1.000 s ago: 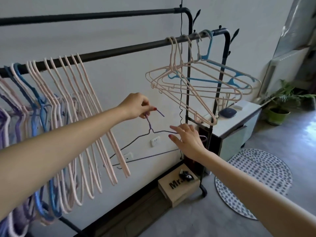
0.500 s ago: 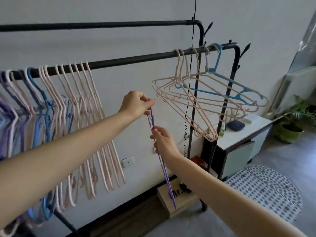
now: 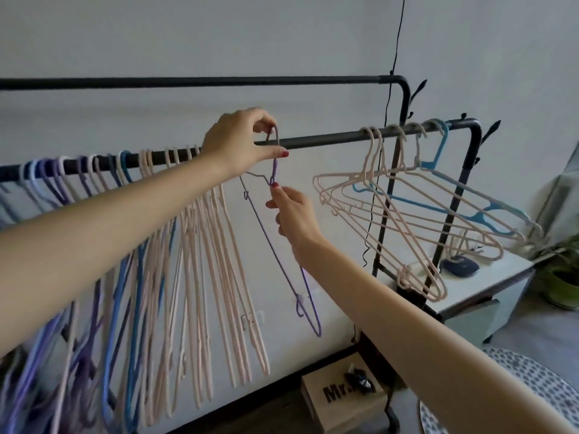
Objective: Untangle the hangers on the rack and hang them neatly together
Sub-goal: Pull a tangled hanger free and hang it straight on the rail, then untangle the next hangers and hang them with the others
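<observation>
A thin purple hanger (image 3: 282, 261) hangs edge-on in front of the black rack's lower bar (image 3: 326, 140). My left hand (image 3: 238, 142) pinches its hook right at the bar. My right hand (image 3: 291, 211) grips the hanger's neck just below. To the left, several pink, blue and purple hangers (image 3: 200, 245) hang close together in a row. At the bar's right end, a tangled cluster of pink hangers (image 3: 407, 214) with one blue hanger (image 3: 463, 208) hangs crookedly.
A higher black bar (image 3: 219, 81) runs behind. A black cable (image 3: 388, 120) dangles by the rack's post. Below right stand a white cabinet (image 3: 488, 286) with a dark blue object, a potted plant (image 3: 564, 277), a wooden box (image 3: 344, 399) and a dotted mat (image 3: 513, 396).
Both hands have lifted the purple hanger from waist height up to the lower bar, with its hook now at the bar. The view has tilted upward.
</observation>
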